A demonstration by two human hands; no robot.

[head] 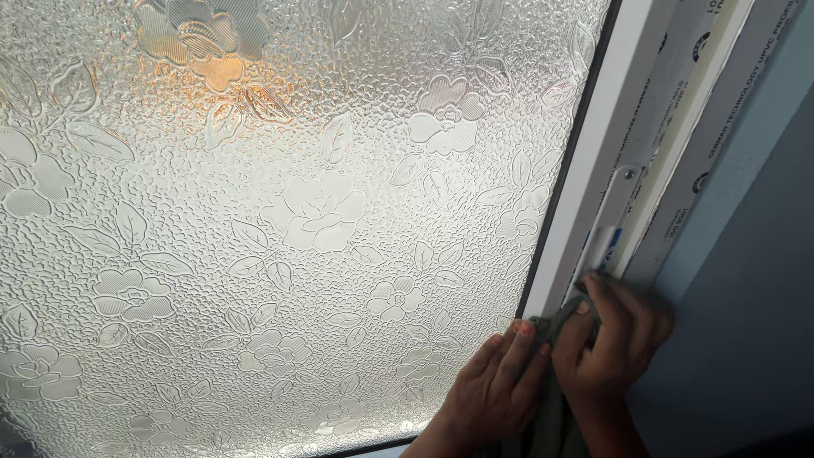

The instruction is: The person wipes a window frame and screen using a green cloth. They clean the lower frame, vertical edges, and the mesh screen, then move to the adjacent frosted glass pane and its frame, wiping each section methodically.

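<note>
**— What have the fingers got right now?**

— My right hand (615, 339) has its fingers curled tight on a grey-green cloth (555, 407), pressing it against the white frame (585, 170) just below the metal plate (615, 216). My left hand (496, 382) lies flat beside it, fingers together, tips on the lower corner of the glass (280, 212), touching the cloth's edge. The rest of the cloth hangs down between my wrists.

**— Any advice on doing it well?**

— I'd say keep the cloth bunched under the fingertips so it gets into the groove where frame meets the dark seal (564, 178), and keep the pressure even. The left hand steadies the pane; that helps.

**— And around you?**

— The glass is frosted, pebbled, with a raised pattern of flowers and leaves; warm orange light glows through near the top. To the right of the frame, protective film with printing still covers the outer strip (708, 93), and past that is a plain blue-grey wall (746, 297).
</note>
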